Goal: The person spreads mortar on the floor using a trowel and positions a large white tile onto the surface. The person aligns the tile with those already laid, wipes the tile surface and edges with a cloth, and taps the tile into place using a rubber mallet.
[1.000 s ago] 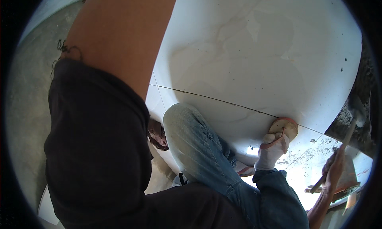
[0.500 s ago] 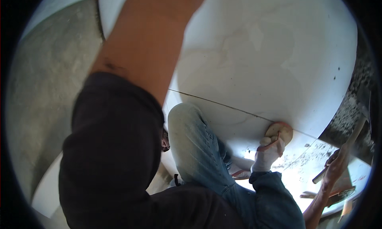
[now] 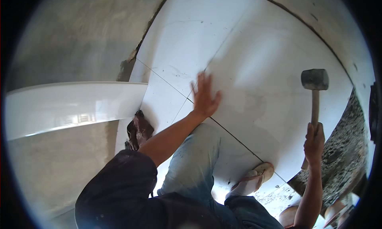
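My left hand (image 3: 206, 97) lies over the large white floor tiles (image 3: 254, 97) with its fingers spread, near the point where the joints meet. It is slightly blurred, and I cannot tell whether the palm touches the tile. In my right hand (image 3: 314, 143) is a mallet (image 3: 315, 79) with a dark grey head and a wooden handle. Its head hangs above the right part of the tiles. Below my hands are my bent knee in faded jeans (image 3: 191, 157) and a foot in a flip-flop (image 3: 260, 175).
A glossy white panel (image 3: 75, 105) stands against the grey wall (image 3: 79, 42) on the left. Beside its end lies a dark brown crumpled thing (image 3: 140, 131). Rough grey mortar (image 3: 338, 149) borders the tiles on the right. Another bare wall edges the far right.
My left arm has come back from across the upper view, and its hand now shows over the tiles. The mallet has risen from the lower right to above the tiles.
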Demonstrator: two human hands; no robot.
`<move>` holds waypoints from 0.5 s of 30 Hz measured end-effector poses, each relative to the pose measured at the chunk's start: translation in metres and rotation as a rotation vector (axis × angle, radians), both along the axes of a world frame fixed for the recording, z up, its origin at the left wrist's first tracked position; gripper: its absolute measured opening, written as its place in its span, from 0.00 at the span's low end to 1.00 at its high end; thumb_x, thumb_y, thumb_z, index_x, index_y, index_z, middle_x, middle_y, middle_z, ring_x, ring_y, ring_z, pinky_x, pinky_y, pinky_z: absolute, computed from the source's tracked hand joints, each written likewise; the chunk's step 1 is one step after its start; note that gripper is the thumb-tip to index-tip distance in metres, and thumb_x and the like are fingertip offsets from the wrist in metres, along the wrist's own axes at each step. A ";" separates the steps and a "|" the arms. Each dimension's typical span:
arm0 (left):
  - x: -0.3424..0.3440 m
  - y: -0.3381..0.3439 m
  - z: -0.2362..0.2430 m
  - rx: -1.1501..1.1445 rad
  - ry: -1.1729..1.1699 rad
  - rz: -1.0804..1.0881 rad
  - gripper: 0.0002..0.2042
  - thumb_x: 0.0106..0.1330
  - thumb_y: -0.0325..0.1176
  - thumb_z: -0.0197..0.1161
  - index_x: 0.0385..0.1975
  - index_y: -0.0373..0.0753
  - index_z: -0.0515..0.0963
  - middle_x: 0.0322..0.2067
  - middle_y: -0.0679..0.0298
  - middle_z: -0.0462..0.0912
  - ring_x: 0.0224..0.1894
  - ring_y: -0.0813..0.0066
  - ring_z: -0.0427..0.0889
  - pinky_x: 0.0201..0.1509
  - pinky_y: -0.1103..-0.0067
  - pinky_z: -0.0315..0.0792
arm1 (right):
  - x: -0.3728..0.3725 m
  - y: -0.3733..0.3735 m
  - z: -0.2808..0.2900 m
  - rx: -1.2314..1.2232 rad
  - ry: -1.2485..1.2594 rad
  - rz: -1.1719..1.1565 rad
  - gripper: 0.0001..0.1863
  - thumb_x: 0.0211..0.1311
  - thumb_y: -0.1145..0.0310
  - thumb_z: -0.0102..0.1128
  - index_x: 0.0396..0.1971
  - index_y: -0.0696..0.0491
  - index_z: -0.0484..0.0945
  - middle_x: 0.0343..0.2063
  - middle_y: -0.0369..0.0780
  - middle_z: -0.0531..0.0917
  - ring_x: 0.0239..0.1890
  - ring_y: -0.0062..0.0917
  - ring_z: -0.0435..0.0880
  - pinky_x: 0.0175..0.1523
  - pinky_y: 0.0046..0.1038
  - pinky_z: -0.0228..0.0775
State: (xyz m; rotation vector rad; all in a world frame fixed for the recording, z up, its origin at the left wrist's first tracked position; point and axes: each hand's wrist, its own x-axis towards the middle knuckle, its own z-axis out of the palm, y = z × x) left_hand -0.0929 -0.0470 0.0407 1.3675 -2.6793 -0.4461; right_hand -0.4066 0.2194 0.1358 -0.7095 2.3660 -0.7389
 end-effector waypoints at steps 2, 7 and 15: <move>0.045 0.004 0.006 0.125 -0.079 0.219 0.38 0.65 0.49 0.54 0.70 0.38 0.47 0.71 0.49 0.41 0.74 0.52 0.35 0.72 0.53 0.28 | 0.001 -0.026 -0.007 0.033 0.107 0.057 0.18 0.71 0.56 0.47 0.36 0.59 0.69 0.19 0.47 0.75 0.20 0.37 0.76 0.28 0.38 0.66; 0.098 0.015 -0.002 0.108 -0.241 0.038 0.39 0.65 0.55 0.49 0.70 0.38 0.49 0.72 0.52 0.39 0.74 0.54 0.35 0.72 0.52 0.29 | 0.013 -0.066 -0.020 0.143 0.235 0.050 0.16 0.71 0.57 0.46 0.37 0.56 0.65 0.28 0.57 0.79 0.33 0.58 0.78 0.33 0.51 0.66; 0.110 0.011 -0.017 0.170 -0.143 0.038 0.41 0.64 0.58 0.49 0.70 0.37 0.48 0.72 0.54 0.39 0.75 0.55 0.33 0.72 0.50 0.27 | 0.064 -0.094 -0.012 0.138 0.371 -0.056 0.18 0.70 0.55 0.46 0.37 0.58 0.66 0.28 0.56 0.80 0.34 0.56 0.79 0.36 0.51 0.69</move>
